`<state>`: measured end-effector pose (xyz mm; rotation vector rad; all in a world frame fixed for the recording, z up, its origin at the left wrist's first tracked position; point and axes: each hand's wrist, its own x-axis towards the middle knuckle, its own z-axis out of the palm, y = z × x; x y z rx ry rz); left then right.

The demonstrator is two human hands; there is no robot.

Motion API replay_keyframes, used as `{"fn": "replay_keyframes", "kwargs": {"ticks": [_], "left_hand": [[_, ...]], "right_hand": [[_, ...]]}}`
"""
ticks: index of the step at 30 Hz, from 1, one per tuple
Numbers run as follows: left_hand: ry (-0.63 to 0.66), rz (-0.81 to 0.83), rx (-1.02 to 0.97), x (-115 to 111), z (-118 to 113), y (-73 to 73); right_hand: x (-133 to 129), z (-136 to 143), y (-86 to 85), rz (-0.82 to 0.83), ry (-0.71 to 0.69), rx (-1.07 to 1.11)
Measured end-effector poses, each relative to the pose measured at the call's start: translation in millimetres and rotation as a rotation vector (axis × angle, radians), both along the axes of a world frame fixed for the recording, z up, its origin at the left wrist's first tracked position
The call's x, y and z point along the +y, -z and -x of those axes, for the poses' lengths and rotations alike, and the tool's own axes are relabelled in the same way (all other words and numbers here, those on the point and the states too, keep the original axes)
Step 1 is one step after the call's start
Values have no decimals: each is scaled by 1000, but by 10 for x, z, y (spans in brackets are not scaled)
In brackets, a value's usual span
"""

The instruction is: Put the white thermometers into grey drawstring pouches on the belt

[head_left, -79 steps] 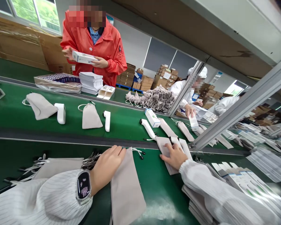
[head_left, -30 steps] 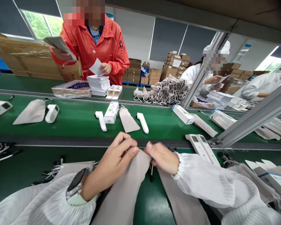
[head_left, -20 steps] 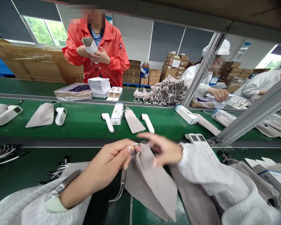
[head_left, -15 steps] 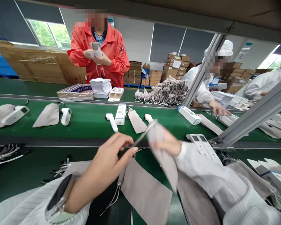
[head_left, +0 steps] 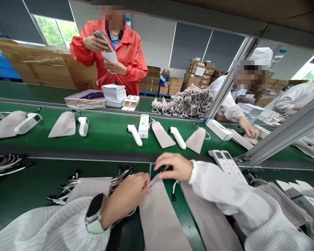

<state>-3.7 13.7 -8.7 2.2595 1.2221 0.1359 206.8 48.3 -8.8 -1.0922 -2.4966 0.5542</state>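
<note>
Dark panels (head_left: 189, 47) and stacked brown cardboard boxes (head_left: 190, 82) back the room, behind a co-worker in a red jacket (head_left: 131, 59). Nearer, a long green belt (head_left: 110, 137) runs beyond a glossy green tabletop (head_left: 15, 195). On it, a large flat grey-beige fabric bag (head_left: 159, 216) extends towards the camera from the person's hands: the left hand's (head_left: 131, 191) fingers pinch its top edge; the right hand's (head_left: 176, 165) curve over that edge, and I cannot tell whether they grip. Half a second earlier the right hand was lifting a small bag; now a small grey-beige drawstring bag (head_left: 196, 139) lies on the belt beside a white gun-shaped plastic device (head_left: 177, 137).
</note>
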Motion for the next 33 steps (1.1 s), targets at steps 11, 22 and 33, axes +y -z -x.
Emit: {"fn": "replay_keyframes", "kwargs": {"ticks": [11, 22, 33], "left_hand": [[256, 359, -243, 85, -32, -213], [225, 153, -395, -16, -39, -218], [293, 160, -451, -63, -52, -360]], "right_hand": [[105, -72, 136, 394, -129, 163], [755, -917, 209, 185, 1044, 298], [-40, -45, -601, 584, 185, 1136]]}}
